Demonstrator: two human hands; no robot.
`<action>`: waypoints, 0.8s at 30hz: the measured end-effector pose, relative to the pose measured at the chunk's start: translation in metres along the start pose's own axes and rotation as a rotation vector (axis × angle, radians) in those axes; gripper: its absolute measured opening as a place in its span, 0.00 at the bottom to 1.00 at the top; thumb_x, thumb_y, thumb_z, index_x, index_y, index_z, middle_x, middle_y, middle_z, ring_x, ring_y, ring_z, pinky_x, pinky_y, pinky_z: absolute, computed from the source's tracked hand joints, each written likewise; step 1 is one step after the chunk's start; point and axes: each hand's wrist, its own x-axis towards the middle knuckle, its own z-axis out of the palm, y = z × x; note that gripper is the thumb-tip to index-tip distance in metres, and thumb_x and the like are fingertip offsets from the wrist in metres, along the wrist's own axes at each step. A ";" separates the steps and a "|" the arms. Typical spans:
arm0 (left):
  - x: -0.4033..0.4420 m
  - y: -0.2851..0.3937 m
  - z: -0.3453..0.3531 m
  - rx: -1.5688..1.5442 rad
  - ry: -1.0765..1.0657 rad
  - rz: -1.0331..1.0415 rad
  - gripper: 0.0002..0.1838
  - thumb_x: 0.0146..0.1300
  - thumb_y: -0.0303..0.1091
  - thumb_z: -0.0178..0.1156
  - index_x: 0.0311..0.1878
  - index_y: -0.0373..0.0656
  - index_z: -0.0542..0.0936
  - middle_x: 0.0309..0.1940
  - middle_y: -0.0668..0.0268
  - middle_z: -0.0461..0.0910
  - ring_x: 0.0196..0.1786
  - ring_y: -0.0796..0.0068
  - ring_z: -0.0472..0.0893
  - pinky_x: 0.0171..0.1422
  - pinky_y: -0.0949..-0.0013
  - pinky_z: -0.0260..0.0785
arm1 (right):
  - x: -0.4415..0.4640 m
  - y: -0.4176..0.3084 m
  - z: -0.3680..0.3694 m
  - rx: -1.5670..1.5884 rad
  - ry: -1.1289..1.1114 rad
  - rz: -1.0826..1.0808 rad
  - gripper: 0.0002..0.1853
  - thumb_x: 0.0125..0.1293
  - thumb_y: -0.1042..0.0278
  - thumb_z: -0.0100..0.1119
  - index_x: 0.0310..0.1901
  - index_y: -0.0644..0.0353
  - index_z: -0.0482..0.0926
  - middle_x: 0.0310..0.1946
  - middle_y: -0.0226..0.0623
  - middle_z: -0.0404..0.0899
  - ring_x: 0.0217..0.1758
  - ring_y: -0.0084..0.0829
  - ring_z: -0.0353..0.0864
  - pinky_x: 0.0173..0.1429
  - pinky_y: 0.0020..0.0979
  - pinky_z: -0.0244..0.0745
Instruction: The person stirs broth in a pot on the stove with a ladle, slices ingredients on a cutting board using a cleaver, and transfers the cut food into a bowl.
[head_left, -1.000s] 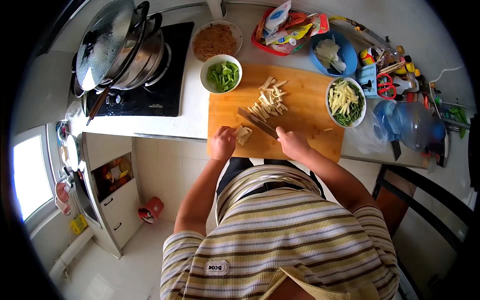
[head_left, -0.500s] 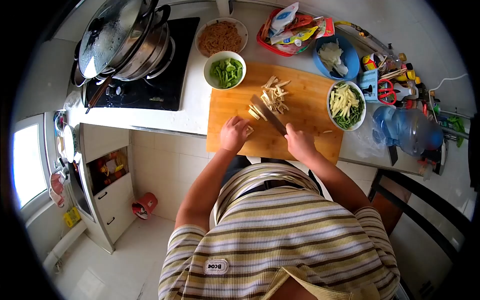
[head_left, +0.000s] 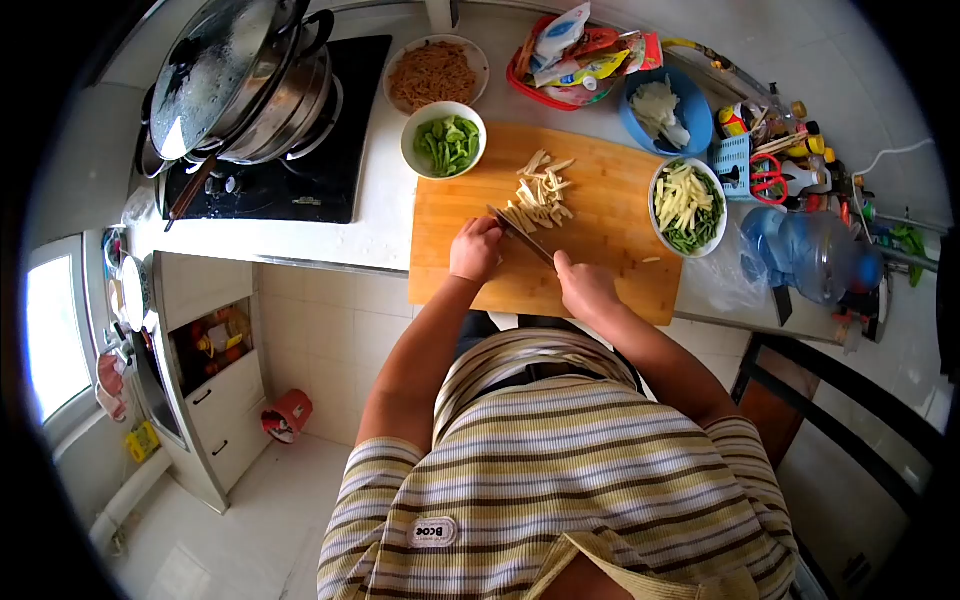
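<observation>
My right hand is wrapped round the handle of a knife, whose blade slants up and left over the wooden cutting board. Beside the blade's tip, my left hand is closed with curled fingers on the board; what lies under them is mostly hidden. Pale cut strips are heaped just beyond the blade. A white bowl of green pieces stands at the board's far left corner. On the right edge is a bowl of pale and green strips.
A black stove with a lidded steel pot is at left. Behind the board are a plate of brown shreds, a red basket of packets and a blue bowl. A large plastic bottle lies right.
My left hand has moved from lower left up to the blade, and its fingers have curled in. The knife has shifted a little toward my left hand.
</observation>
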 end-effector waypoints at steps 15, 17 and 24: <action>-0.037 -0.001 -0.065 -0.152 0.070 -0.472 0.11 0.47 0.26 0.65 0.37 0.43 0.82 0.35 0.60 0.80 0.37 0.59 0.80 0.43 0.62 0.74 | 0.005 0.009 0.011 0.174 0.114 0.033 0.09 0.62 0.71 0.52 0.42 0.62 0.66 0.17 0.49 0.76 0.23 0.51 0.77 0.25 0.50 0.68; -0.049 0.003 -0.063 -0.132 0.036 -0.462 0.12 0.47 0.26 0.66 0.38 0.42 0.82 0.36 0.60 0.80 0.35 0.60 0.81 0.41 0.63 0.74 | 0.006 0.008 0.010 0.149 0.108 -0.015 0.09 0.62 0.70 0.53 0.41 0.62 0.66 0.17 0.49 0.76 0.23 0.51 0.78 0.25 0.50 0.69; -0.037 0.013 -0.038 -0.095 -0.065 -0.376 0.11 0.49 0.29 0.62 0.39 0.43 0.81 0.38 0.59 0.78 0.39 0.55 0.79 0.44 0.59 0.73 | 0.012 0.020 0.017 0.108 0.102 -0.002 0.09 0.62 0.70 0.53 0.42 0.61 0.66 0.17 0.48 0.76 0.23 0.50 0.78 0.25 0.49 0.68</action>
